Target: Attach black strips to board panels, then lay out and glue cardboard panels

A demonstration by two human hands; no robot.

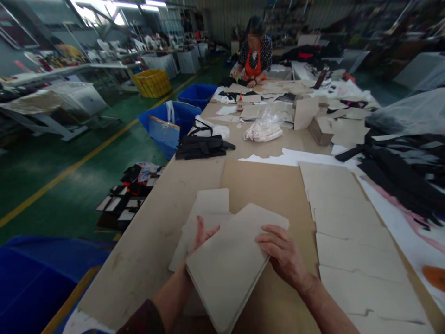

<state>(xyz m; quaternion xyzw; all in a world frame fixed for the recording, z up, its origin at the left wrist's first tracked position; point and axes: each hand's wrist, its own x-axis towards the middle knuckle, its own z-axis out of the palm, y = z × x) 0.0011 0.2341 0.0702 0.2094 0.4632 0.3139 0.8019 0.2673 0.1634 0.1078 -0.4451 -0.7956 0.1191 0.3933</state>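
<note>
At the lower left of the frame a blue bin [41,273] stands on the floor, with black and white cut pieces [128,195] scattered beside the table [146,250]. At lower centre the left hand [201,234] supports the stack of grey board sheets [229,264] from its left edge, fingers spread and showing above it. The stack is tilted, lifted just over a few loose sheets [212,204] that lie on the table. The right hand [283,255] clasps the stack's right edge with curled fingers. Handled well, it seems, both hands would press inward evenly so that the edges stay flush and no sheet slips out. To the right a row of overlapping board panels [347,232] lies close by, and a swing of the stack could knock them askew. At the right edge lie black fabric strips [399,176]. Higher up are a bundle of black straps [201,146] and a plastic bag [264,127], both well apart, and a co-worker [255,55] at the table's far end.
</note>
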